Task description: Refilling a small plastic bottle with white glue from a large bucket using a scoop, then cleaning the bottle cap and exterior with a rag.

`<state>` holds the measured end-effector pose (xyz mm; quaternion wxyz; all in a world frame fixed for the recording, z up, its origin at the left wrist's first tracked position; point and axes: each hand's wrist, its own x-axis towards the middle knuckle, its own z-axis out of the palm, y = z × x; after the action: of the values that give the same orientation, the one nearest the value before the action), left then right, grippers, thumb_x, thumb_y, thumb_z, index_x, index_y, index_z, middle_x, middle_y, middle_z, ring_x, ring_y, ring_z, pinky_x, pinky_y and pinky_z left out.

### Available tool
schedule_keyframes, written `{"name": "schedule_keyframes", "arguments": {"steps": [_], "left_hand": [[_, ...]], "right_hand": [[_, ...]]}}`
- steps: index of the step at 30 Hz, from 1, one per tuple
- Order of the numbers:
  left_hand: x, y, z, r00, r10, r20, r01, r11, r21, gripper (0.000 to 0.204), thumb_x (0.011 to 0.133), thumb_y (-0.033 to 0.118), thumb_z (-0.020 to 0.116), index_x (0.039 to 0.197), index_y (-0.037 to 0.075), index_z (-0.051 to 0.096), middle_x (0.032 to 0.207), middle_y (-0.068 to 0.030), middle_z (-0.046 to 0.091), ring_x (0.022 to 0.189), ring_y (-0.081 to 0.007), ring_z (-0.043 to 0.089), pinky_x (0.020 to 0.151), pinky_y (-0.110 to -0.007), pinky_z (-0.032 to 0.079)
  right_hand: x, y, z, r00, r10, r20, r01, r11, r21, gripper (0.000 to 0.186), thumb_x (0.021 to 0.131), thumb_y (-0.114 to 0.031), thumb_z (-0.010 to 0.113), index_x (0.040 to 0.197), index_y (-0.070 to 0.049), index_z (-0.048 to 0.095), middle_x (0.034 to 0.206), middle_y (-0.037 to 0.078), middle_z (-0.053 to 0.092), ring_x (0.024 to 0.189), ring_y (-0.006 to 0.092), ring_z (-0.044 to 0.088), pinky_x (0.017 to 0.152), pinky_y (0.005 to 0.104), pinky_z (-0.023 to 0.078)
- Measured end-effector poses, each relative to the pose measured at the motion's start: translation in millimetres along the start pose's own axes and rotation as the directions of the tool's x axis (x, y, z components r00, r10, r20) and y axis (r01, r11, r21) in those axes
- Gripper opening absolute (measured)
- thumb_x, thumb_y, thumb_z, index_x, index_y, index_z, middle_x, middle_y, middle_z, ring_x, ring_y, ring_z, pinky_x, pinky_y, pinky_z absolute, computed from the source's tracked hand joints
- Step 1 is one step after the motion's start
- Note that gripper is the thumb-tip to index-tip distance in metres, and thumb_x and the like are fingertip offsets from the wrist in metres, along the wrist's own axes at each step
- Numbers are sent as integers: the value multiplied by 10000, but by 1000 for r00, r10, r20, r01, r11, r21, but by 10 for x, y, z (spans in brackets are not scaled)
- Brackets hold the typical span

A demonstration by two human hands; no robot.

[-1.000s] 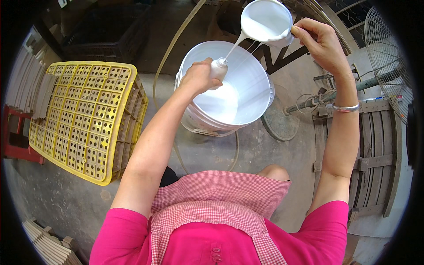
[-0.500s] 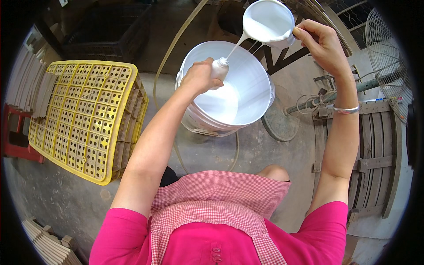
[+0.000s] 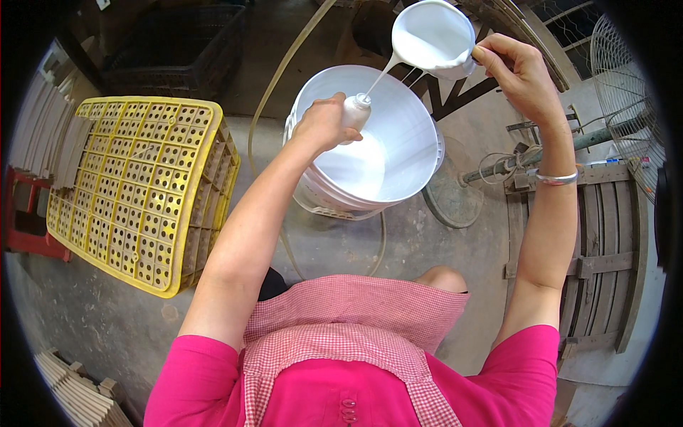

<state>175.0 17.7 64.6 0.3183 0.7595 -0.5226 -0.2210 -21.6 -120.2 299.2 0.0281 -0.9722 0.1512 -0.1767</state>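
Note:
Over the near-left part of a large white bucket (image 3: 416, 135), my left hand (image 3: 321, 127) is closed around a small white bottle (image 3: 356, 112), its mouth facing up. Higher and to the right, my right hand (image 3: 518, 71) grips a white jug (image 3: 431, 35) at its handle side. The jug is tipped, and a thin stream of white liquid (image 3: 386, 71) runs from its lip into the bottle's mouth. A few finer strands drip from the jug's underside toward the bucket. White liquid (image 3: 356, 167) also lies in the bottom of the bucket.
An upturned yellow perforated crate (image 3: 135, 188) stands at left, beside a red stool (image 3: 32, 220). A hose (image 3: 274, 78) runs behind and under the bucket. On the right are a fan (image 3: 626, 92) with its stand and a wooden pallet (image 3: 597, 249). A dark crate (image 3: 171, 53) sits behind.
Both hands stay almost in place. The stream keeps running from the tilted jug into the bottle, and the strands under the jug have shifted slightly.

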Motion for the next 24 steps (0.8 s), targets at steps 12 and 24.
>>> {"name": "schedule_keyframes", "arguments": {"steps": [12,24], "left_hand": [[4,2,7,1000,4,-5,-4,1000,7,650,660,323,893,1136,-7,599,1051,-257,699,1014,-384,685,904,-448,542],[-4,8,-1,1000,-1,-6,1,1000,-2,631,664,307,891,1131,-7,604,1035,-257,703,996,-382,691,890,-444,544]], "right_hand": [[-36,42,25,1000,12,-2,-12,1000,16,262,994,-243,658,1012,6,736,719,33,622,641,93,510,566,263,411],[-66,81,65,1000,3,-25,-2,999,51,268,994,-243,657,1009,14,729,714,28,616,644,92,508,576,259,413]]}}
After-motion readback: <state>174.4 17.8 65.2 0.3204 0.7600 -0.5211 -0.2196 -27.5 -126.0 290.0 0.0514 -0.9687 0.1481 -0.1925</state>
